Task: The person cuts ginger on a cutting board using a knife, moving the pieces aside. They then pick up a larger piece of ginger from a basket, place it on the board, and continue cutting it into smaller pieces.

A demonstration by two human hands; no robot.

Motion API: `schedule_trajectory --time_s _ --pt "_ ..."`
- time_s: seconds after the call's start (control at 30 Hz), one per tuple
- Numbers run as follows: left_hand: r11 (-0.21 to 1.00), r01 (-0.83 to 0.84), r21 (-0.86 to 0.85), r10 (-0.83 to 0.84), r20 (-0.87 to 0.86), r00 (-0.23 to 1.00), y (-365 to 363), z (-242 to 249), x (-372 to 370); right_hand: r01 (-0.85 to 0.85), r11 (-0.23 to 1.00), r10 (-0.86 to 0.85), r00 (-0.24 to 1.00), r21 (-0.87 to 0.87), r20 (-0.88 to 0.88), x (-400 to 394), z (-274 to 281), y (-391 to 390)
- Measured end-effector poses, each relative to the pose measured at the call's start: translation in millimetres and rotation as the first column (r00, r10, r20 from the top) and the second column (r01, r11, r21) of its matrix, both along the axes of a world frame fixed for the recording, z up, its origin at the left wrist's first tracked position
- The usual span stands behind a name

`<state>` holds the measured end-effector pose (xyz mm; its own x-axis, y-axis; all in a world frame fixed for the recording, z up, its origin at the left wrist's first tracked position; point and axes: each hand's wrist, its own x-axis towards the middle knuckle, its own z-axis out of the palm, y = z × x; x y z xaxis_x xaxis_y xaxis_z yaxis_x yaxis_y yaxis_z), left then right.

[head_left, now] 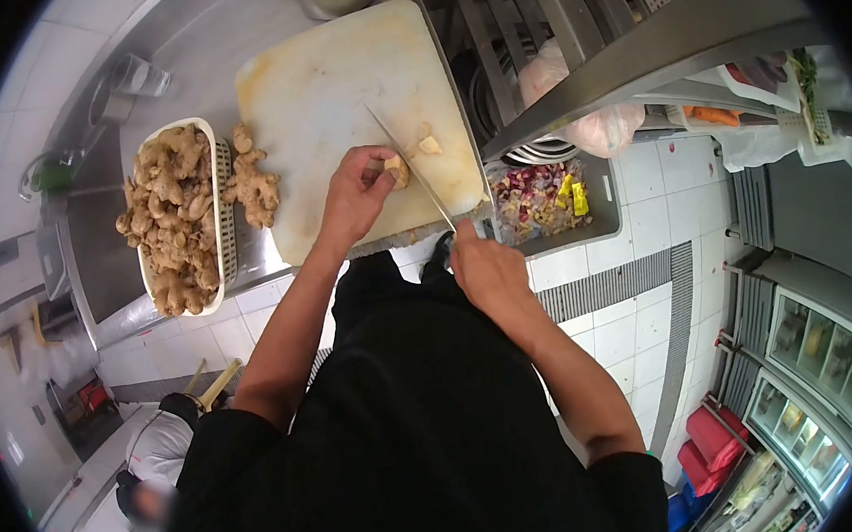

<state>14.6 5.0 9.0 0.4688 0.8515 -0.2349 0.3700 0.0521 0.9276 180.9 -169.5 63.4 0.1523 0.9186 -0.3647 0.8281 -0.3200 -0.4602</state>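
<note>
My left hand (360,187) is closed on a piece of ginger (397,172) lying on a worn white cutting board (330,81). In my right hand (490,270) is the handle of a knife (422,182), its long thin blade slanting up and left across the board, just right of the ginger. Beyond the blade lie small cut ginger pieces (429,145). To the board's left, a white plastic basket (222,192) is heaped with whole ginger roots (174,199). Another ginger root (252,185) rests between basket and board.
A metal bowl (331,0) with peeled pieces stands at the board's far end. A glass (143,76) is at the far left. Low on the right sits a bin (587,218) of peelings. A steel shelf (638,63) juts above it. Another person (157,445) is at lower left.
</note>
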Motion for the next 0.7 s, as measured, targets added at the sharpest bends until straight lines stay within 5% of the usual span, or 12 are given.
schedule_trajectory --time_s 0.17,0.47,0.7 --pt "0.997 0.011 0.070 -0.019 0.115 0.993 -2.5 -0.2 -0.4 -0.004 0.987 0.005 1.000 0.162 -0.006 10.3 2.3 7.3" --pt "0.985 0.062 0.160 -0.065 0.009 0.998 -0.6 6.1 5.9 0.018 0.989 -0.023 0.999 -0.149 -0.033 15.2 99.4 -45.7" --pt "0.987 0.061 0.150 -0.064 0.016 0.998 -1.1 8.5 7.1 0.016 0.996 -0.020 0.999 -0.084 -0.039 9.6 67.0 -42.4"
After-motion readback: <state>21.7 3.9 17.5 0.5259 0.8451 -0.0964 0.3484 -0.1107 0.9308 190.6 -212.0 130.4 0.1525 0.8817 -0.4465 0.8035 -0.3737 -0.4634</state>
